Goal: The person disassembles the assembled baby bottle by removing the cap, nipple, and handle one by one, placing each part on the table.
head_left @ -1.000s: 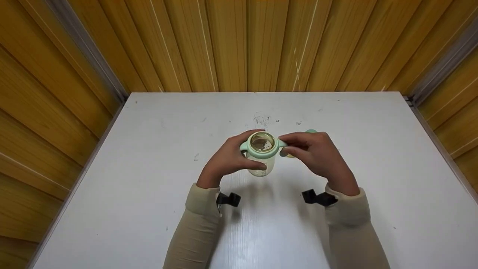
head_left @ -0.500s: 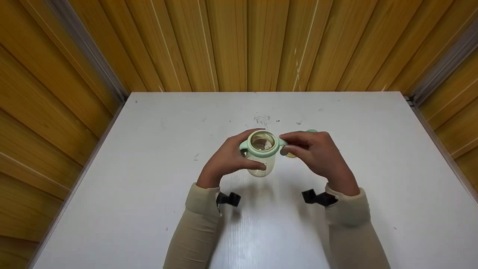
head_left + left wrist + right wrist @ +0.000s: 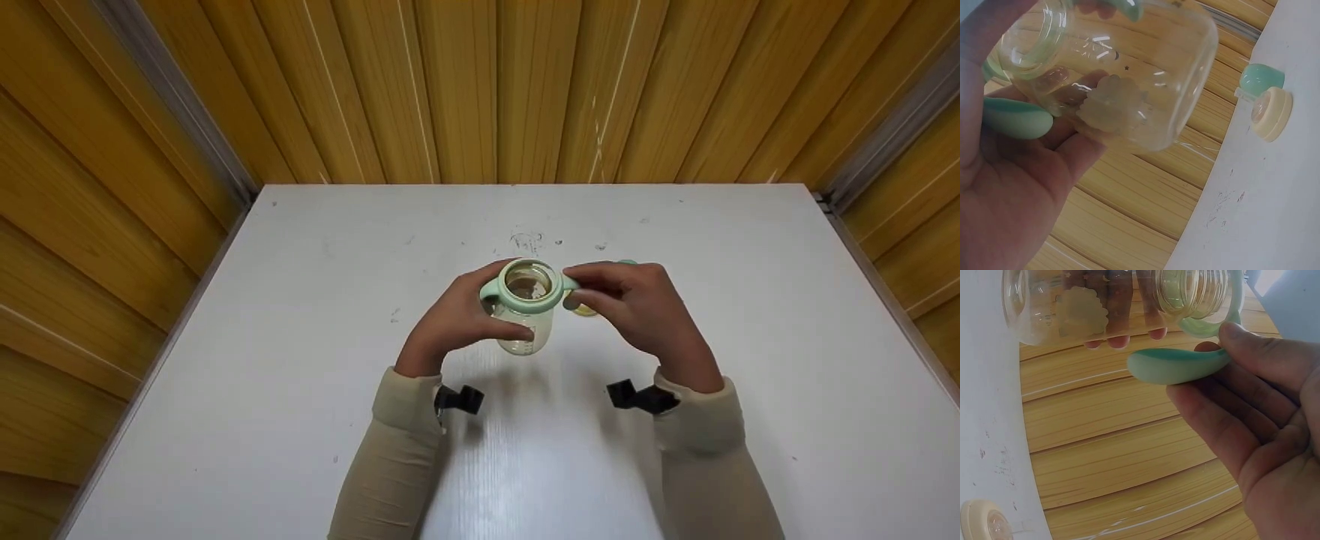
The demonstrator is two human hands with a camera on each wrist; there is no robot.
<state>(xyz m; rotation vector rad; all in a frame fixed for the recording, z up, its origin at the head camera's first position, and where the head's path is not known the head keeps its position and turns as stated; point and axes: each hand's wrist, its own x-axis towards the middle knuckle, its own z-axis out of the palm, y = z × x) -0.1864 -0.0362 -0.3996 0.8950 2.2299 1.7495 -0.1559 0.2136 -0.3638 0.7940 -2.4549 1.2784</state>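
My left hand (image 3: 461,311) grips a clear baby bottle (image 3: 1129,73) round its body, thumb in front and fingers behind. The bottle is without a lid, its mouth facing up toward the head camera. A pale green handle ring (image 3: 531,306) with two curved handles encircles the bottle's mouth. In the right wrist view, the threaded neck (image 3: 1207,295) shows beside the ring. My right hand (image 3: 637,304) pinches the right handle (image 3: 1176,367) between thumb and fingers. The left handle (image 3: 1019,118) lies close to my left palm.
On the white table (image 3: 262,375), behind my right hand, stand a cream nipple collar (image 3: 1275,115) and a green dome cap (image 3: 1262,80), mostly hidden in the head view. Wood-look panels (image 3: 525,90) rise at the table's back and sides.
The handle ring has risen slightly at the bottle's mouth and shifted a little to the right. My right hand's fingers have edged along with it; the left hand keeps its grip.
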